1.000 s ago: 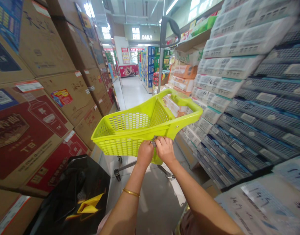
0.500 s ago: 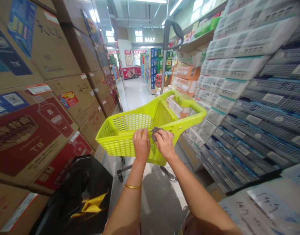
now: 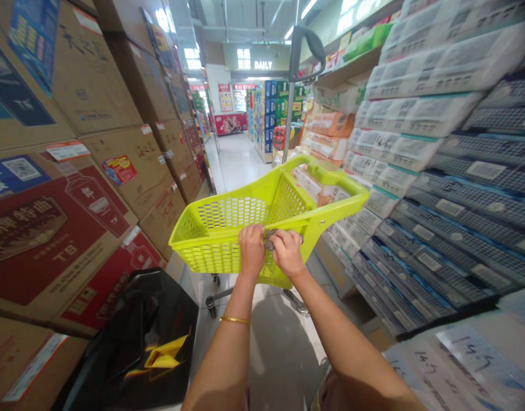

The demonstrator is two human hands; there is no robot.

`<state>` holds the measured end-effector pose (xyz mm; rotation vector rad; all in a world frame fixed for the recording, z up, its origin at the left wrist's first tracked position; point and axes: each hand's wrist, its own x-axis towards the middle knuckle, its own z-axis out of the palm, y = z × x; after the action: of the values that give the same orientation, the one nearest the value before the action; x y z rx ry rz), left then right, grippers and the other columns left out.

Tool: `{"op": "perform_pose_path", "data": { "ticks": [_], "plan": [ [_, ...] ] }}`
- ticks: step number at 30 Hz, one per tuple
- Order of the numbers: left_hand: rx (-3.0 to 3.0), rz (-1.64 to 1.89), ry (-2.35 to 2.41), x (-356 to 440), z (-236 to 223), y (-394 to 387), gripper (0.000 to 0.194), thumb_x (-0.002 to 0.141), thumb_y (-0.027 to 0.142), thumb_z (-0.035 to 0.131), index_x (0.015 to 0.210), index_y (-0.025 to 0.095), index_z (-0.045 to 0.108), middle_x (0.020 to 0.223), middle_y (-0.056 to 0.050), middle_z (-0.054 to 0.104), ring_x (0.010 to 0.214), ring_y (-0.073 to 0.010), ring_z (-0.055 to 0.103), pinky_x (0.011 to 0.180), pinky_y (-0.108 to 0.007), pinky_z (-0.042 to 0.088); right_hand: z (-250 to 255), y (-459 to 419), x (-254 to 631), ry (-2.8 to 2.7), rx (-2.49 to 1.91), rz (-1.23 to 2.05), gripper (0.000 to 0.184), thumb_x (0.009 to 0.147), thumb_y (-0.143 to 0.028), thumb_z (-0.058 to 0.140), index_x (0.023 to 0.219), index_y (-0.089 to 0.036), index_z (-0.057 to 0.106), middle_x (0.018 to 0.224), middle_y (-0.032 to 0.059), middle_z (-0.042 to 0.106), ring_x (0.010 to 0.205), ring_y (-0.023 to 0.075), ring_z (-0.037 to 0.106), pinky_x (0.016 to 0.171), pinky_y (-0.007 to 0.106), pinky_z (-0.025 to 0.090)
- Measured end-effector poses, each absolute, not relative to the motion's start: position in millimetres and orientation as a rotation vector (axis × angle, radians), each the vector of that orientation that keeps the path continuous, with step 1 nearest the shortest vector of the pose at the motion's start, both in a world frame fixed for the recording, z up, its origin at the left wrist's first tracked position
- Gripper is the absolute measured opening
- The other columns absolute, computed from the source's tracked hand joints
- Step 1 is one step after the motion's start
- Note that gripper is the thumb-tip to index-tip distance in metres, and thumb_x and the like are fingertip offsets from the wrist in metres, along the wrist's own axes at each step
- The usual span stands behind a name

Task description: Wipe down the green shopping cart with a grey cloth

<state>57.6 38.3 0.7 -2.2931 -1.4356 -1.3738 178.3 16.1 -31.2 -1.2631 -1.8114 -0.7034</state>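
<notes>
A yellow-green shopping cart with a perforated basket stands in front of me, its handle end to the right. My left hand is closed over the near rim of the basket, fingers curled on its top edge. Right beside it, my right hand pinches a crumpled grey cloth and presses it against the same rim. Most of the cloth is hidden under the right fingers. Inside the basket I see no goods.
Stacked cardboard boxes wall the left side. A black bag with yellow on it stands at lower left. Packaged tissue stacks line the right. A grey pole with a looped handle rises behind the cart; the aisle floor runs beyond.
My left hand has shifted slightly right along the rim, closer to the cloth. The right hand stays on the cloth at nearly the same spot, and the cart appears slightly further right.
</notes>
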Motion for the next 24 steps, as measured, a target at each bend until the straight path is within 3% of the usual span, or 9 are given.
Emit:
{"op": "perform_pose_path", "data": {
  "ticks": [4,12,24],
  "plan": [
    [-2.34,-1.384,-1.424,55.6,2.0,35.6,0.027,0.093,0.02,0.033,0.094,0.016,0.06,0.089,-0.007,0.063,0.086,-0.0187,0.054,0.079,-0.031,0.039,-25.2,15.6,177.4,-1.751,-1.267,-0.676,0.02,0.079,-0.016,0.052,0.091,-0.024,0.066,0.099,0.0058,0.057,0.096,0.0217,0.035,0.084,0.034,0.027],
    [-2.316,-1.428,-1.42,52.8,0.9,39.6,0.027,0.093,0.021,0.034,0.094,0.017,0.061,0.089,-0.006,0.064,0.087,-0.0184,0.056,0.083,-0.032,0.041,-55.0,9.3,172.4,-1.963,-1.351,-0.529,0.019,0.075,-0.013,0.051,0.087,-0.019,0.065,0.093,0.007,0.055,0.087,0.0201,0.038,0.074,0.032,0.029],
    [-2.429,-1.437,-1.392,48.6,4.4,33.1,0.03,0.084,0.009,0.036,0.097,0.017,0.062,0.096,-0.007,0.065,0.092,-0.0186,0.056,0.086,-0.033,0.042,-18.9,15.9,168.9,-1.669,-1.201,-0.627,0.024,0.077,-0.013,0.049,0.094,-0.022,0.064,0.099,0.0069,0.052,0.094,0.0205,0.038,0.085,0.035,0.032]
  ]
}}
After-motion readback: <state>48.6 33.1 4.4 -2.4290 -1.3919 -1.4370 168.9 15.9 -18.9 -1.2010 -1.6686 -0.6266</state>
